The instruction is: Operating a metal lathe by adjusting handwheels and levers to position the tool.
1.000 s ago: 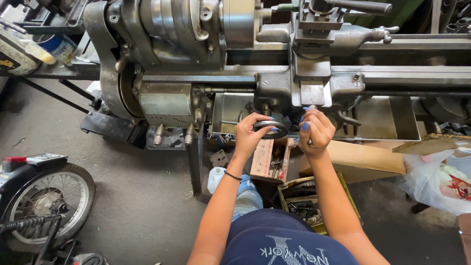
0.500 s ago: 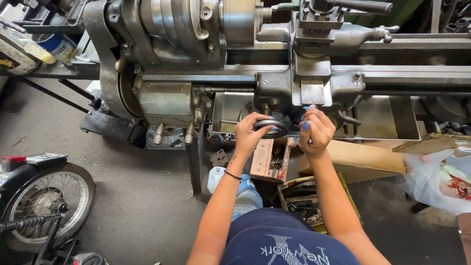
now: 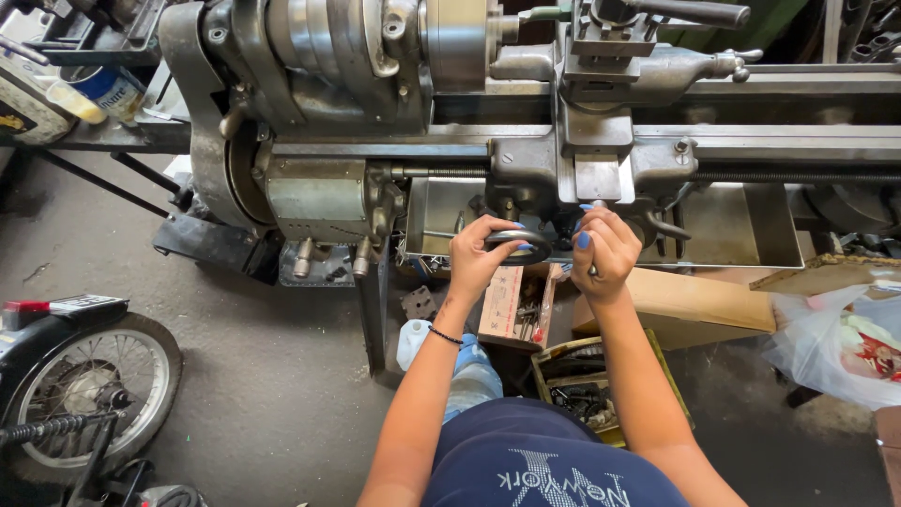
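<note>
Vs. a sec ago nothing's really shifting: both hands are staying put on the lathe apron, so the work's holding at the same setting, no feed visible. Left hand is wrapping closed round the dark handwheel, just below the carriage front edge. Right hand is pinching shut on a small lever or knob beside it; can't tell which. Chip tray is sitting right behind the knuckles. Room's tight below: cardboard box & parts crate by the knees, plastic bag to the right, motorbike wheel well apart at left.
</note>
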